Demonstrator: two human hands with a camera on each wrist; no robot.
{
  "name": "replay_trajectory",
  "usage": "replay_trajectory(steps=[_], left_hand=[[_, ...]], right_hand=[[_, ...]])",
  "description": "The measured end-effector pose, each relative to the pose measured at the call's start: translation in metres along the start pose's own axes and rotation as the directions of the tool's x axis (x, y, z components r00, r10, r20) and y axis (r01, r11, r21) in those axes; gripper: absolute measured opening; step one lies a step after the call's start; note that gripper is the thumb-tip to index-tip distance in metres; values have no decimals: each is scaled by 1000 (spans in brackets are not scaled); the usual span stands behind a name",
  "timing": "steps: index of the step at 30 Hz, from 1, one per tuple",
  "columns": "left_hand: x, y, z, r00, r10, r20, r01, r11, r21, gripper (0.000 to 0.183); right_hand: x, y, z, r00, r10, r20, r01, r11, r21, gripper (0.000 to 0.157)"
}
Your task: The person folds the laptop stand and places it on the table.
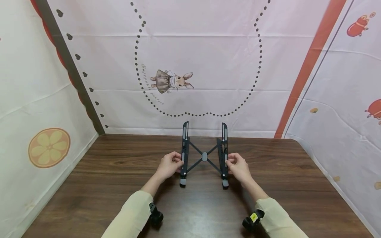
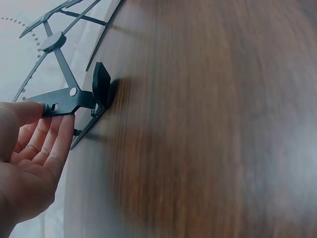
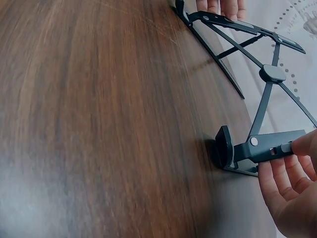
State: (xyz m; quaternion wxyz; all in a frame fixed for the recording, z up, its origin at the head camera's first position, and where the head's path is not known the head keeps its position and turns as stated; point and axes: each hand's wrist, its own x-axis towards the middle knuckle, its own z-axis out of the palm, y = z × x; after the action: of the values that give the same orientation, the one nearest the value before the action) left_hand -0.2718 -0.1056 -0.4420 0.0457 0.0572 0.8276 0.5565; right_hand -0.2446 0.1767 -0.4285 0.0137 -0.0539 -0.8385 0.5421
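Note:
A black folding laptop stand (image 1: 204, 156) stands opened out on the wooden table, its two side rails joined by crossed bars with a grey oval hub. My left hand (image 1: 170, 166) pinches the left rail near its front, thumb on top and fingers beneath, as the left wrist view shows at the rail (image 2: 62, 101). On the other side my right hand (image 1: 239, 168) grips the right rail (image 3: 277, 146) the same way. Upturned front lips (image 3: 224, 146) end both rails. In the wrist views the base bars beneath rest on the table.
The brown wood-grain table (image 1: 119, 198) runs back to a white printed cloth (image 1: 202, 66) hanging behind it. Similar cloth stands at the left and right sides. A dark wrist camera (image 1: 155, 215) sits on the left sleeve, another camera (image 1: 253, 219) on the right.

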Motion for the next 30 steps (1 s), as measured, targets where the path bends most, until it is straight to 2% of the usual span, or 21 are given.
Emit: replay_trajectory(steps=[16,25,30], left_hand=[[-9,-3,-20,999,-22,-41,22,1000,3,19],[-10,-6,-22,998,-24,-56,23,1000,-19,18],[-9,-6,-21,997,-37,-66,36,999,-24,16]], right_hand=[[0,-7,20,999,-22,25,20,997,74,23],[0,-9,23,1000,-1,28,-2,996,85,22],[1,-8,23,1000,-14,16,12,995,99,22]])
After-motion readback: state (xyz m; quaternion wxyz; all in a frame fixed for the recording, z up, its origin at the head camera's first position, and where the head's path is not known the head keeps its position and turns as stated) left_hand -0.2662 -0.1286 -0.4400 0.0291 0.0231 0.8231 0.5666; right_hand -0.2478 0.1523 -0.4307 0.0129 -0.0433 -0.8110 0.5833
